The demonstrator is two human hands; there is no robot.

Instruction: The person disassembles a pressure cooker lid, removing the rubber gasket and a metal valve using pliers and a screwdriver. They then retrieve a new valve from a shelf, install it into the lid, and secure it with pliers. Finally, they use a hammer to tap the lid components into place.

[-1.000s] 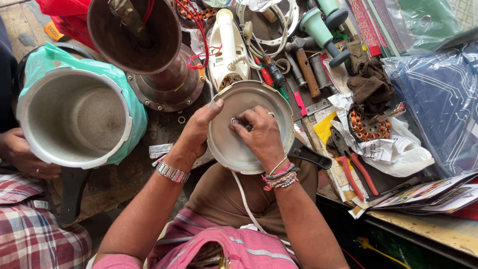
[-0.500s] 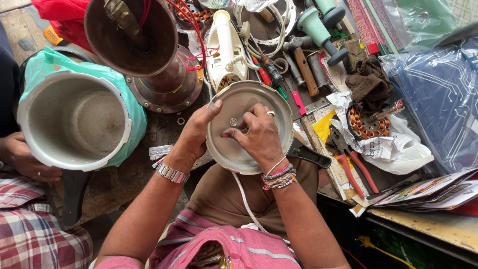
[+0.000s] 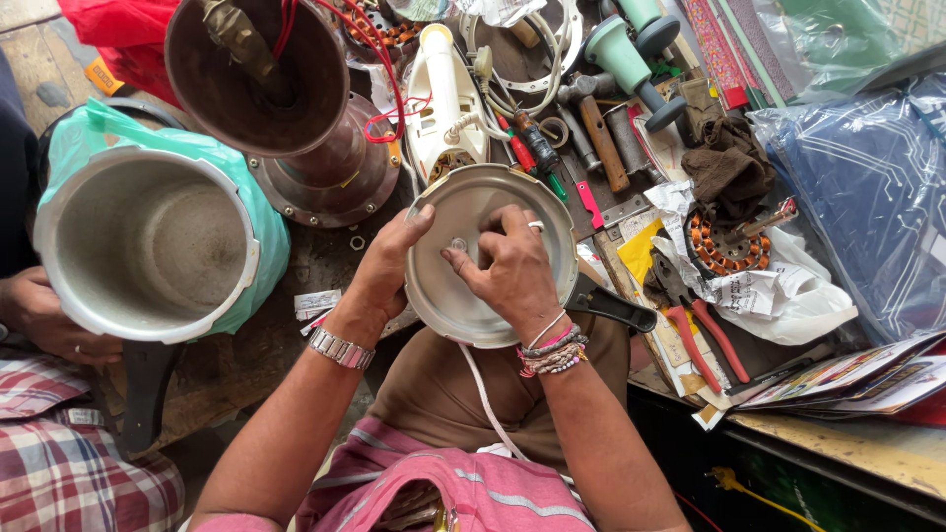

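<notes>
Fingers: my right hand (image 3: 507, 271) pinches the small centre fitting of the lid (image 3: 463, 296); my left hand (image 3: 389, 266) clasps its rim at 9 o'clock.
Lid: centre, over my lap, black handle toward 4 o'clock.
Edges: pot (image 3: 148, 246) near at 9; iron (image 3: 443, 94) at 12.
Surface: tool-crowded bench (image 3: 325, 261).
Count: one lid, one pot, one red-handled pliers (image 3: 700, 330).

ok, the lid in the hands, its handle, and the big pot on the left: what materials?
Lid: looks like aluminium, a dull grey matte sheen with scuffs, steadied by the left hand and worked by the right hand.
Handle: black and matte, probably moulded plastic.
Pot: the same dull grey metal, likely aluminium, with a worn, stained inside; a thin green plastic bag wraps its outside.
</notes>
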